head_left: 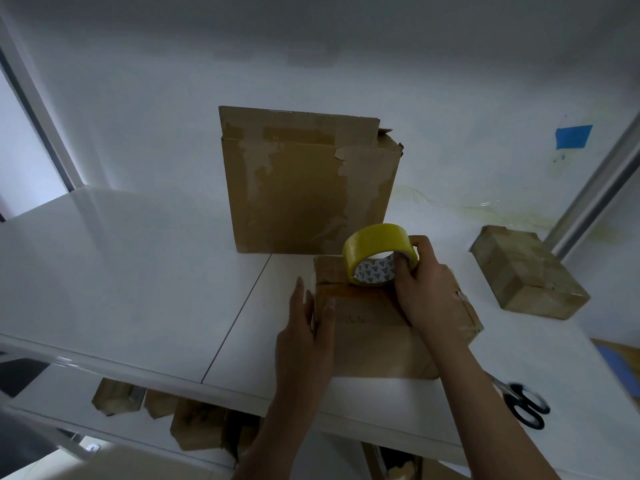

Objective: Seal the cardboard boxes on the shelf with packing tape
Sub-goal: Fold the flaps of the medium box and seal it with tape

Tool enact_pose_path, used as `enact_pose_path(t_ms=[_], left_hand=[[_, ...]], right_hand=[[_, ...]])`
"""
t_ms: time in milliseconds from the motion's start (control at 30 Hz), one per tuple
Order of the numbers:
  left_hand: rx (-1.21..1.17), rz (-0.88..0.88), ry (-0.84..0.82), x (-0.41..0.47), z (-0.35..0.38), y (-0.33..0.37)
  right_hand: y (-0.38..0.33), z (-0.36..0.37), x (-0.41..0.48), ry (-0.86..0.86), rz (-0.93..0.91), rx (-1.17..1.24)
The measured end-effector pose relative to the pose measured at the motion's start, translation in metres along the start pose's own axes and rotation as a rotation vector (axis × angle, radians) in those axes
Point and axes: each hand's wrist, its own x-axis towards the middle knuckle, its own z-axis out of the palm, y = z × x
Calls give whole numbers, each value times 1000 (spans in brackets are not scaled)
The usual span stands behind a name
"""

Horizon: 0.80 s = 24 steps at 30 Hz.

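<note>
The right hand (420,289) pinches the yellow tape roll (375,239), thumb hooked inside the printed core and fingers curled over the outer band. It stands the roll on edge on the top face of the flat cardboard box (367,337), near that box's far end. The left hand (306,336) lies with its fingers straight along the box's left edge, thumb on the top face, bracing it rather than gripping. The roll looks light and rigid. Its outer wrap is glossy and probably slick, so the hold through the core seems the surest one, leaving the sticky side free to meet the cardboard. The box looks light, stiff at its edges and softer across its worn top panel. It would likely slide on the smooth white shelf (138,271) unless held by a side wall, as the left hand does. A tall, scuffed box (308,188) stands upright just behind it, and a small taped box (530,275) lies well apart to the right. Black-handled scissors (528,405) rest near the shelf's front edge, beside the right forearm, and more cardboard pieces (197,427) show on the level below.
</note>
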Motion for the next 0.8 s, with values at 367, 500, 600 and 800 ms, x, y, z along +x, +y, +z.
enact_pose_path(t_ms=[367,500,600,800], left_hand=[[101,-119,-207,12,-11,-1],[269,-212,-255,24,-29,8],[344,89,-303,34,-37,33],[769,546,-502,78,-17,40]], right_hand=[[0,-2,0,-26,19,-26],[-2,-2,1,-30,27,-9],[-5,-5,-1,-38,24,7],[-9,-9,-3,-38,11,22]])
